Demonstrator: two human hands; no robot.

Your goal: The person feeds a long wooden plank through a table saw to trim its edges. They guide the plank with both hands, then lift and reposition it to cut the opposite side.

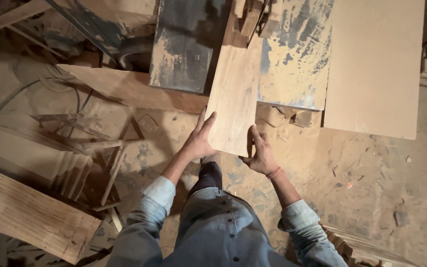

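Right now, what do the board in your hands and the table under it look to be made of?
Board: bare, unfinished wood, pale tan with faint grain. Table: probably metal, with a dark worn surface under patchy sawdust. Both hands, left and right, grip the board's near end.

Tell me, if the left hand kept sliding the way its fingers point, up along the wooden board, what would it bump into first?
Probably the grey dusty machine table. The left hand points up along the board, whose far end lies there. Depth is unclear.
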